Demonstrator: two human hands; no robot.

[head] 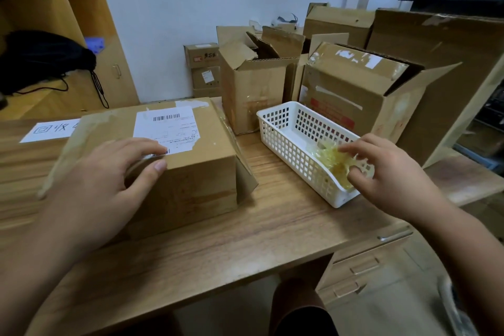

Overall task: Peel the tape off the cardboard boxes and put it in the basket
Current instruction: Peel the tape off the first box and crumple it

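From the head camera, a closed box (174, 172) sits on a wooden desk (245, 240), left of centre, with a white shipping label (166, 128) stuck on its top. The left hand (109, 180) grips the box's near top edge, fingers laid over the label and the thumb pressed against the front face. Strips of clear tape run over the box's top, and a loose flap (242, 169) hangs off its right side. Just to the right stands a white basket (286, 128) with lattice walls, set at an angle on the desk. The right hand (381, 172) is over the basket's near end, its fingers and thumb pinching a crumpled yellowish wad of tape (334, 159) inside the rim. Whether the wad rests on the basket floor is hard to tell. The two hands are well apart. Behind the basket stand two open boxes (253, 90) with raised flaps, and larger cartons stand further back. On the left, a paper sign (51, 129) lies on a lower surface and a black bag (41, 60) sits on a shelf.
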